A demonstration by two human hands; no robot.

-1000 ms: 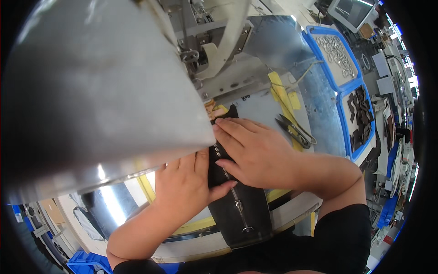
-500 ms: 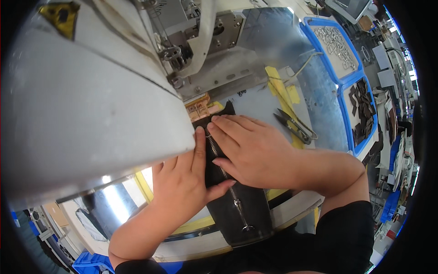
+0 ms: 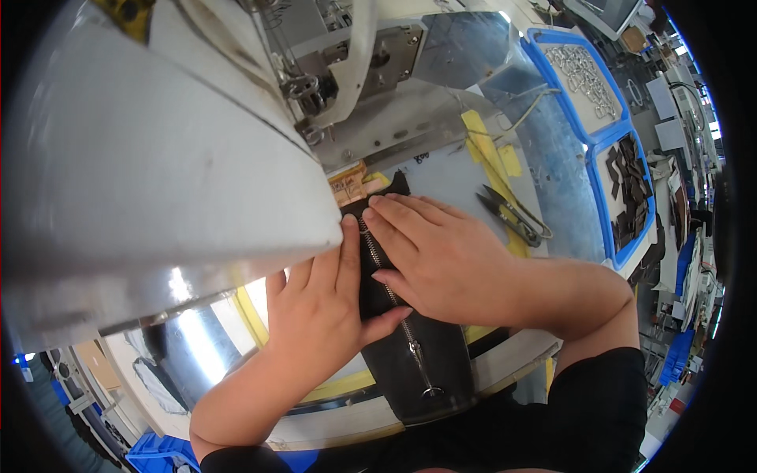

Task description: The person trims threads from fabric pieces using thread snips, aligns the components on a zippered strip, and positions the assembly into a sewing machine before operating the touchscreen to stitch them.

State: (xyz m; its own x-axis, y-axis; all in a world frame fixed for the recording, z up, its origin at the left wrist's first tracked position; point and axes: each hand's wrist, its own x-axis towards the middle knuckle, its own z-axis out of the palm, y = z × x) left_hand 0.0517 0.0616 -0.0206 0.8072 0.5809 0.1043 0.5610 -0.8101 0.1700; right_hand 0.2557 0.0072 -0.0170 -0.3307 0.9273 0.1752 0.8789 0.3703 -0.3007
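Observation:
A black piece of material (image 3: 426,359) with a metal zipper (image 3: 415,352) down its middle lies lengthwise in front of me. Its near end hangs toward my body, where the zipper's pull and a ring show. My left hand (image 3: 319,303) lies flat along the left side of the zipper, thumb stretched across it. From the right, my right hand (image 3: 445,256) rests on the same piece, fingers extended toward its far end and thumb at the zipper teeth. Both hands press from above without gripping. The far end meets a small copper-coloured block (image 3: 347,189) on the work surface.
A large white machine head (image 3: 173,181) overhangs the left side, close to my left fingers. Thread snips (image 3: 512,214) lie right of my right hand beside yellow tape (image 3: 482,146). Farther right stand blue trays (image 3: 587,146) of metal rings and dark pieces.
The view has shifted very slightly. Both hands keep their places on the black piece, and nothing has been picked up or let go.

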